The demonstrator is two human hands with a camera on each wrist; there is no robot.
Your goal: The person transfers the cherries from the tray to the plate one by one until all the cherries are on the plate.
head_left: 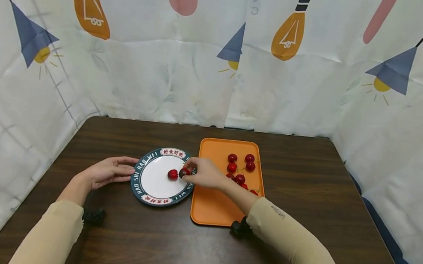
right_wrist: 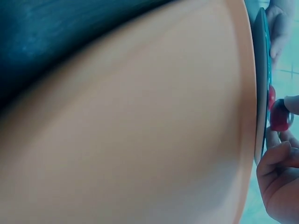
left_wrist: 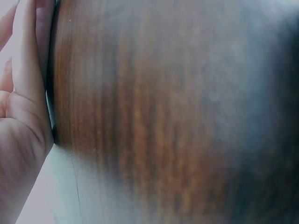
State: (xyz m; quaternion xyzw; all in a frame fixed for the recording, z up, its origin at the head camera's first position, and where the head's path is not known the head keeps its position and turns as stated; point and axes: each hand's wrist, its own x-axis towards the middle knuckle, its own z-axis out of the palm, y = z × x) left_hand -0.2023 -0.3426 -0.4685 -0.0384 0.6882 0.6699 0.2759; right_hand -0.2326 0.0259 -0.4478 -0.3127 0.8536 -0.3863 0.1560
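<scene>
Over the right side of a round white plate [head_left: 156, 184] with a dark patterned rim, my right hand [head_left: 206, 173] pinches a dark red cherry [head_left: 183, 172] between thumb and fingers. The same cherry [right_wrist: 281, 115] shows at the right edge of the right wrist view. Another red cherry [head_left: 172, 174] lies beside it on the plate. My left hand [head_left: 112, 170] touches the plate's left rim with its fingers fairly straight. In the left wrist view, only part of the left hand [left_wrist: 25, 98] appears, at the left edge.
An orange tray [head_left: 211, 207] lies right of the plate, under my right forearm. Several cherries [head_left: 232, 167] with stems sit in its upper right part, some partly hidden by the arm. The dark wooden table [head_left: 306, 189] ends at a printed white curtain [head_left: 200, 92] behind.
</scene>
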